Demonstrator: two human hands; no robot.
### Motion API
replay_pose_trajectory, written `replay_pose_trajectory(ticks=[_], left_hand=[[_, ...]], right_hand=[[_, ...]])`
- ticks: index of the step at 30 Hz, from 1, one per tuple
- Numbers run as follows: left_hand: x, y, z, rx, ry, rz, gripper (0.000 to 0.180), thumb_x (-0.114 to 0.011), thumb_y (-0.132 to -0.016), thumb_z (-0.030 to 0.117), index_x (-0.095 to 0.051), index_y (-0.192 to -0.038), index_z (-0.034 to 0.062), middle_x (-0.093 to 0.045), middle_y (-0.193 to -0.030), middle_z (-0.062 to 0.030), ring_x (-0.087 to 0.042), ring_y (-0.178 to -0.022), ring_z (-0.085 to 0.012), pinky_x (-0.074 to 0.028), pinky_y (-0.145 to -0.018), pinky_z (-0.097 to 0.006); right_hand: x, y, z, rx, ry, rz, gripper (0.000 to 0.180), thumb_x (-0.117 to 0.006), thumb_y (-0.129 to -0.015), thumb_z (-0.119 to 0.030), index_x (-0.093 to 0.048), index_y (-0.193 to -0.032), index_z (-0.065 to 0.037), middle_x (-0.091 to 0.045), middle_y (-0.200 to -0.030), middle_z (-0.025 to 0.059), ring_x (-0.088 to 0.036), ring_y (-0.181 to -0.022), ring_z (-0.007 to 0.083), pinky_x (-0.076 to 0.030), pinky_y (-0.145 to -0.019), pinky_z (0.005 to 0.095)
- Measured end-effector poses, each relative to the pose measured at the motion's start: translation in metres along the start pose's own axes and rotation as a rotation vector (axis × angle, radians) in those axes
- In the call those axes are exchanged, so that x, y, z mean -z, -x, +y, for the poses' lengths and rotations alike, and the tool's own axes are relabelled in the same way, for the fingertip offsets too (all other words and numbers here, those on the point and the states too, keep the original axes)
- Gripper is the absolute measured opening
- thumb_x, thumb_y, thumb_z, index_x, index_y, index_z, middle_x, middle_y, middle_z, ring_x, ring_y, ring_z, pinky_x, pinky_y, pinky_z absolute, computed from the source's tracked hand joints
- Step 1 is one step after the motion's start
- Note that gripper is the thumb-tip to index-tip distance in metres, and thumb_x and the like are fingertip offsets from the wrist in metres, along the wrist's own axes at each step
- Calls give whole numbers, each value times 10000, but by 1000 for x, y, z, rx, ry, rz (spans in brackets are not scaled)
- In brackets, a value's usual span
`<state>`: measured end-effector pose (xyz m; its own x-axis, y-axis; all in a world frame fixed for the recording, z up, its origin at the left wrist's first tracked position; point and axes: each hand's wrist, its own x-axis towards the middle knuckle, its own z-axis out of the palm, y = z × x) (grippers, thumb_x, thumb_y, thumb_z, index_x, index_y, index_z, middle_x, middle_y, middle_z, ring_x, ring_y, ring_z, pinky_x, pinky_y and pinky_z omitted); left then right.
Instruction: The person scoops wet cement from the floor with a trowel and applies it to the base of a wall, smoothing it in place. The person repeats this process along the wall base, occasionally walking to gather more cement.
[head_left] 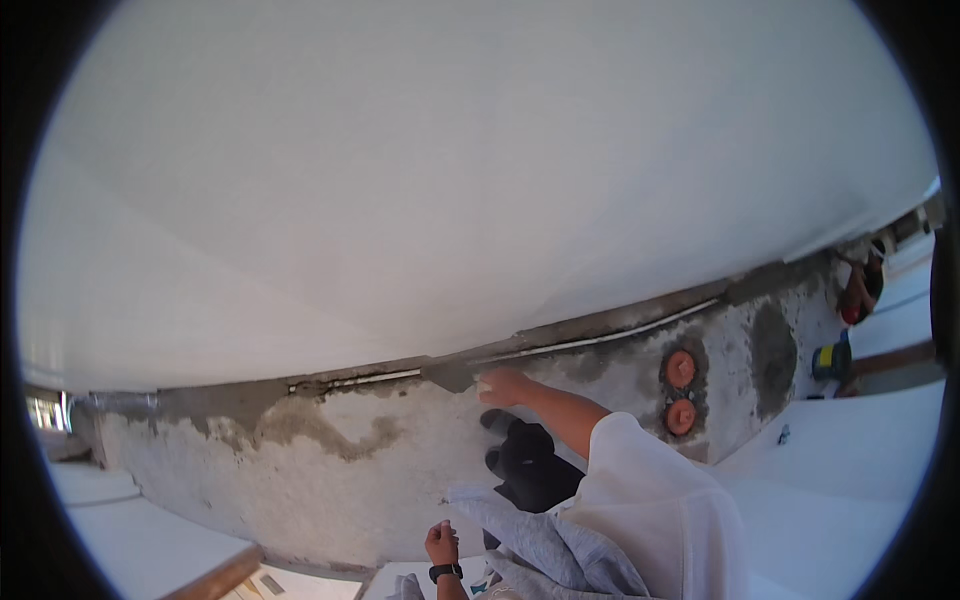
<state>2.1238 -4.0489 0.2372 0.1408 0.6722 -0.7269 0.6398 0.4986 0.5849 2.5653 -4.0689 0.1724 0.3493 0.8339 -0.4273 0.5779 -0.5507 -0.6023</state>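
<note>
My right hand (503,386) reaches down to the foot of the white wall (450,200), its fingers curled closed. Beside its fingertips lies a smooth grey patch (452,376); whether this is a trowel blade or wet mortar I cannot tell, and what the fingers grip is hidden. A thin white pipe (610,338) runs along the groove between wall and floor, to the right of that hand. Another short length of white pipe (375,379) shows to the left. My left hand (442,542), a dark watch on its wrist, is closed low in front of me, with nothing visible in it.
Two round orange caps (680,369) sit in the rough concrete floor (300,490) at right. Damp mortar (335,432) stains it at left. Farther right, a dark bucket (829,361) with a yellow patch stands near another person (862,285) crouching by the wall.
</note>
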Motion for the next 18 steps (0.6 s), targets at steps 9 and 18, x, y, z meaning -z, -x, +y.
replay_pose_trajectory(ticks=[9, 18], left_hand=[[-120, 41, 165, -519, -827, -586, 266, -649, -933, 244, -688, -993, -12, -688, -742, -103, -645, -587, -172, -532, -543, -310], [-482, 169, 257, -722, -1417, -788, 229, -769, -823, 222, -734, -971, 51, -731, -792, -117, -720, -775, -236, -564, -728, -350]], right_hand=[[68, 293, 192, -349, -336, 487, 507, -693, -786, -435, -672, -1118, -53, -685, -1104, 216, -646, -1055, 408, -506, -893, 517], [55, 597, 395, -1050, -860, 1025, 530, -702, -836, -492, -673, -986, 16, -681, -872, 257, -670, -858, 437, -507, -740, 493]])
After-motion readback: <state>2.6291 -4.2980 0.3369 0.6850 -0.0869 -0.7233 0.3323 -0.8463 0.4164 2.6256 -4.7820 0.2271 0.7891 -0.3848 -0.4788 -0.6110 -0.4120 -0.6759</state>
